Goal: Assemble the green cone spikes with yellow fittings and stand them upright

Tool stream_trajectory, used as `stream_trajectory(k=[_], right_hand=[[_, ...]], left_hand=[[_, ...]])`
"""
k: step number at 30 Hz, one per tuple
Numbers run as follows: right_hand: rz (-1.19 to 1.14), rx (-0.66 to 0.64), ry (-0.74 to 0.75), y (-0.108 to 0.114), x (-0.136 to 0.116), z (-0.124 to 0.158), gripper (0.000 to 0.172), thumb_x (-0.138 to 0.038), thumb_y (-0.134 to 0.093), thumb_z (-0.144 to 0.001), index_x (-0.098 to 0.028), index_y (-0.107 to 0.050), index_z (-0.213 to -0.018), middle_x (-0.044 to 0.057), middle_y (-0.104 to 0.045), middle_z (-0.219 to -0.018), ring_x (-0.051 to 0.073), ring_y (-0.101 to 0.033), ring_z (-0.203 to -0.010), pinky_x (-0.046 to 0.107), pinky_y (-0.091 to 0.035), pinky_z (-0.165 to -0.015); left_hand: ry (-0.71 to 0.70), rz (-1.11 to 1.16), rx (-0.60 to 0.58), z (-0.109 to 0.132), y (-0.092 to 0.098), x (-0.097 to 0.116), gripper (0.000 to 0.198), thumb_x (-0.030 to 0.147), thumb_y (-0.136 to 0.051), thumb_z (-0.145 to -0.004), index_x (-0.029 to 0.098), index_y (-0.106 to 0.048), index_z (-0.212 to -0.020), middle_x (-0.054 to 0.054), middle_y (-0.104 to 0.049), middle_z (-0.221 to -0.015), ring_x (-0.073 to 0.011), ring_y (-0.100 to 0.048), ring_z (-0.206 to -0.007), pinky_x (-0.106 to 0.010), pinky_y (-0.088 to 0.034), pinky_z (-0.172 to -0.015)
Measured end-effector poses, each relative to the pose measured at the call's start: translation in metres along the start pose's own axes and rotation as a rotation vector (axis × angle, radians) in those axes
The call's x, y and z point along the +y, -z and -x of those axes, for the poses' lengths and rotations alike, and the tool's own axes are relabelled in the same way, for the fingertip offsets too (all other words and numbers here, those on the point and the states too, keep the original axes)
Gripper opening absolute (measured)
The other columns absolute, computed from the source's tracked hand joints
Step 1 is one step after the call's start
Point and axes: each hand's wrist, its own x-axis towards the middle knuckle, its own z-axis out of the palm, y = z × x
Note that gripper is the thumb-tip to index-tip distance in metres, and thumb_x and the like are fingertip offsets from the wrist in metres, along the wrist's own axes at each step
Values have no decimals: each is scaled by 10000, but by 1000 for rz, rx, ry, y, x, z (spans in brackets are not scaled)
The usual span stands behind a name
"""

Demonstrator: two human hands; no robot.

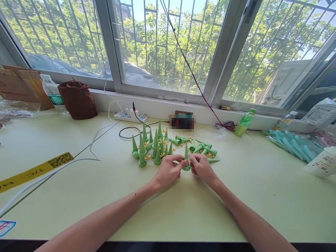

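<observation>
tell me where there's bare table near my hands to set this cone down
Bare table lies between your forearms toward the near edge. More runs from the right hand to the teal packets, and from the left hand to the white cable. Crowded just beyond the green cone: standing cones and lying cones.

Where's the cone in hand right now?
Head view, centre: the green cone is upright, pinched between left hand and right hand, just before the cone pile.
</observation>
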Motion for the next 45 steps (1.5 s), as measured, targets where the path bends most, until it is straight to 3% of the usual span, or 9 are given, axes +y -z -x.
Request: stream_trajectory(k=[6,10,18,25,33,45], right_hand=[[373,86,263,4,-2,3,452,-442,-414,-951,-199,-321,-580,-45,-321,-519,91,-282,-489,258,-236,-480],[487,114,375,5,-6,6,441,-401,-406,-959,-198,-294,-584,-52,-285,-524,92,-252,-500,266,-222,-505],[496,122,354,4,-6,5,447,-401,-396,-962,-202,-274,-582,-50,-282,-521,99,-248,-500,268,-225,-505],[496,132,337,3,-8,4,446,-416,-385,-964,-202,-305,-580,-45,-314,-519,102,-270,-498,271,-231,-507],[450,141,302,3,-7,3,444,-413,-390,-958,-198,-344,-573,-38,-332,-517,102,-291,-497,263,-232,-491],[452,125,315,3,-7,4,449,-403,-398,-950,-201,-300,-562,-38,-331,-511,101,-289,-495,270,-236,-502]], left_hand=[[169,178,-124,-3,5,-1,431,574,-650,-767,162,-543,-700,38,-496,-521,-85,-490,-381,-192,-354,-358],[285,283,-212,-3,9,0,455,576,-675,-749,166,-497,-669,29,-500,-468,-73,-466,-403,-173,-342,-393],[212,228,-172,-3,6,-5,470,605,-621,-786,136,-608,-794,12,-519,-490,-92,-485,-429,-203,-380,-429],[103,160,-139,-3,5,-7,495,639,-592,-784,155,-551,-689,33,-465,-485,-81,-433,-429,-204,-358,-420],[-6,30,-77,-1,6,5,442,573,-590,-815,166,-528,-653,42,-449,-468,-74,-411,-412,-207,-336,-428],[137,149,-137,-2,5,-2,440,570,-604,-804,178,-478,-650,58,-414,-465,-68,-396,-388,-191,-311,-383]])
